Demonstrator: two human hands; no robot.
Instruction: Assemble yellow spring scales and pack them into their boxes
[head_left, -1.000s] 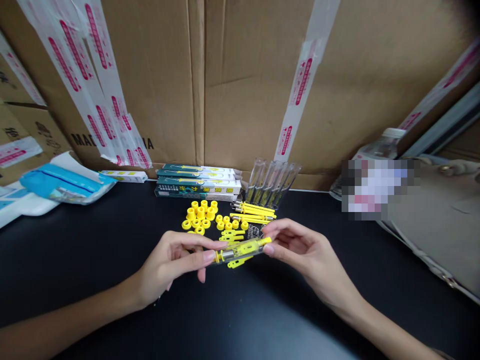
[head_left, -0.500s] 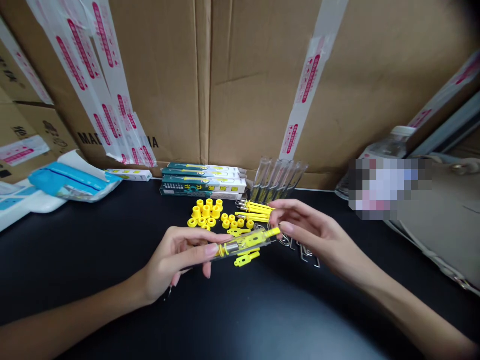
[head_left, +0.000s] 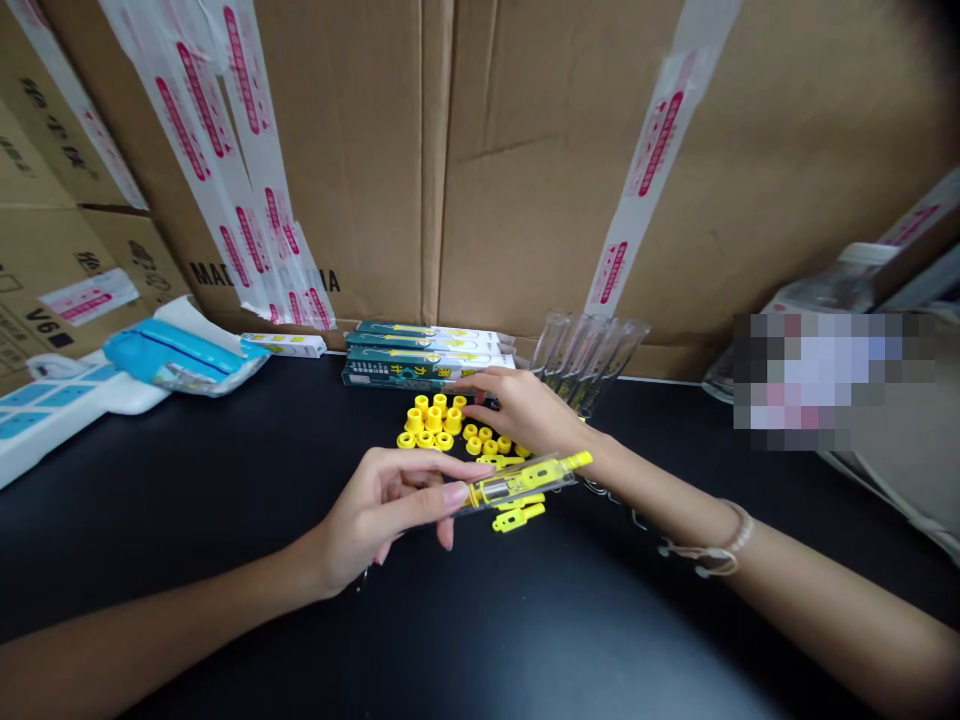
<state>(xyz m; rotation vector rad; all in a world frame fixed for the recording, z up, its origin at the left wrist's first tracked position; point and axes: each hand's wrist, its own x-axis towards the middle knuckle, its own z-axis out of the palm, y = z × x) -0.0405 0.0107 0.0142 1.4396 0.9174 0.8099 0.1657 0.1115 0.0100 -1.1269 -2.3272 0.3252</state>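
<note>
Left hand [head_left: 390,512] pinching clear plastic tube [head_left: 519,483] holding yellow insert [head_left: 546,472], right-front of yellow flanged plastic collars [head_left: 434,420]; right hand [head_left: 534,405] hovering at collars, fingers spread. Holding tube steady, sparing neighbouring collars likely helping.

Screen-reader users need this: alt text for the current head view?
The left hand holds a clear tube with yellow and metal parts inside, while the right hand is beside yellow caps on a black table. Behind are boxes, more tubes and cardboard.

R arm [head_left: 817,585] wears 1 pale bracelet [head_left: 743,530] w/ cord ends [head_left: 694,551].
</note>
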